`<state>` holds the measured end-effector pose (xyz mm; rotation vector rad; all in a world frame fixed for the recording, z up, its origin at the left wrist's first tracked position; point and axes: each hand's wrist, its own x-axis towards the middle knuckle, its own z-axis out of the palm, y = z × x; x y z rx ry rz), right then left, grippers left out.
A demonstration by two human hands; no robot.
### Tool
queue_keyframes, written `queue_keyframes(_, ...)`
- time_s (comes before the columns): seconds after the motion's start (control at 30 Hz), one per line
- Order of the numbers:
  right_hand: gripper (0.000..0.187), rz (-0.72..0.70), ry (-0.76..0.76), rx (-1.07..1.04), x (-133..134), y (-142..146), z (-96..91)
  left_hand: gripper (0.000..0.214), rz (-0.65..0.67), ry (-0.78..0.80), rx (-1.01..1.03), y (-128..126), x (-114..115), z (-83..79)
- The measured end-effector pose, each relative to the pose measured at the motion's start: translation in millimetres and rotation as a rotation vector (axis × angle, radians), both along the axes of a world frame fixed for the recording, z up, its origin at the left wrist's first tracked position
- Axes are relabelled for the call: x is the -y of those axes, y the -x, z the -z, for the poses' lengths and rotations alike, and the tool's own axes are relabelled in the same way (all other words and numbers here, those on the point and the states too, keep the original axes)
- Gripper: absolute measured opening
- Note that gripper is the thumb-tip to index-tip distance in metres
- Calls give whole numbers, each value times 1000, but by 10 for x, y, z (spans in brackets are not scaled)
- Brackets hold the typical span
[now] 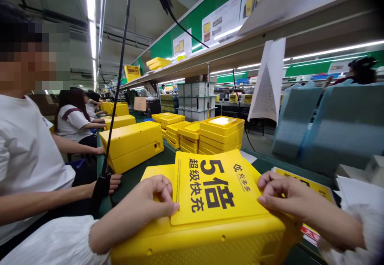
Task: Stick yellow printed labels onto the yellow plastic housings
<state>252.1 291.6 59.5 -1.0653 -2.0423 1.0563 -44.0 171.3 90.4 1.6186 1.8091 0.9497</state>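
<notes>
We had the plastic case (198, 237) on the workbench (135, 185) before us, with a printed card (216, 187) on top of it. Stacked trays (220, 137) stood beyond it on the bench, a co-worker (30, 157) sat to our left, and a shelf (210, 47) ran overhead.

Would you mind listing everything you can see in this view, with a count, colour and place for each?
yellow case: one, yellow, beneath the hands
printed card: one, yellow with black characters, on that case
bench cases: three, yellow, in a row along the bench ahead
tray stacks: several, yellow, on the bench beyond
bench: one, green, running forward
shelf: one, beige, overhead
hanging paper: one, white, below the shelf
panels: two, blue-grey, to the right
co-workers: at least three, white tops, seated left
left hand: one, at the card's left edge
right hand: one, at the card's right edge
</notes>
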Motion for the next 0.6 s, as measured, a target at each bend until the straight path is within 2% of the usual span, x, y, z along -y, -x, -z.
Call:
queue_keyframes(0.17, 30, -15, 68, 19, 30, 35, -105, 22, 8, 58, -32, 0, -14, -23)
queue_keyframes(0.3, 29, -37, 59, 90, 30, 43, -143, 21, 8, 80, -51, -18, -10, -60)
queue_keyframes(0.6, 31, -40, 19, 110, 12, 38, -93, 21, -18, 107, -49, -52, 17, -90)
